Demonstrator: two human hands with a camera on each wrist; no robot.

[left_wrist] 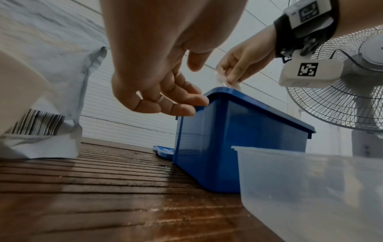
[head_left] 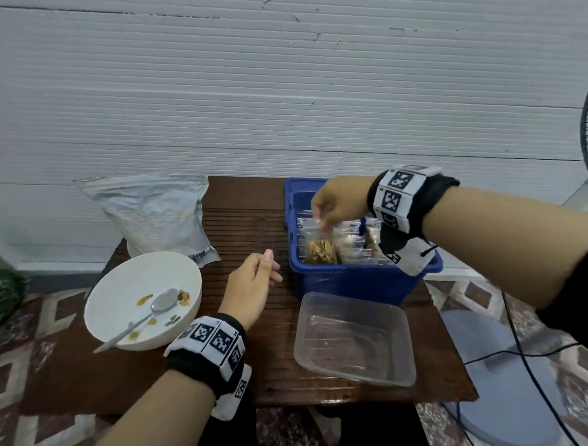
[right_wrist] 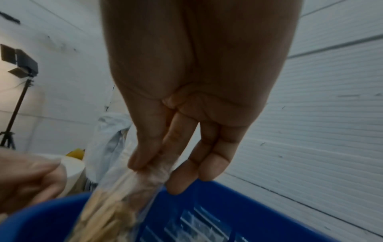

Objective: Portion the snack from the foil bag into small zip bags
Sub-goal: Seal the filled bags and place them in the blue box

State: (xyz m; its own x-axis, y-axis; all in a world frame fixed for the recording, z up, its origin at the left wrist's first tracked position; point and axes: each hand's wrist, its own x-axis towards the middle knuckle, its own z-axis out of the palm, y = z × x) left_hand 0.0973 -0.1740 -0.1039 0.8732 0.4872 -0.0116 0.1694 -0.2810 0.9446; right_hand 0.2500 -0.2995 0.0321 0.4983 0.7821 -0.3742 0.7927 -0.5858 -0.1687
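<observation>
Dark slatted wood makes up the table (head_left: 246,224), set against a pale ribbed wall. Nearest, at about 5 o'clock, sits an empty clear plastic container (head_left: 355,337). At 8 o'clock a white bowl (head_left: 121,285) holds a spoon (head_left: 162,301) and a few snack scraps. The left hand (head_left: 251,287) hovers mid-table just beside the blue bin (head_left: 348,281), fingers loosely curled and holding nothing. Further back at 1 o'clock, the right hand (head_left: 338,201) pinches the top of a filled zip bag (head_left: 320,245) between thumb and fingers, the bag hanging down inside the bin among other small bags (head_left: 356,244). At 11 o'clock the foil bag (head_left: 152,214) stands upright behind the bowl, near the wall.
</observation>
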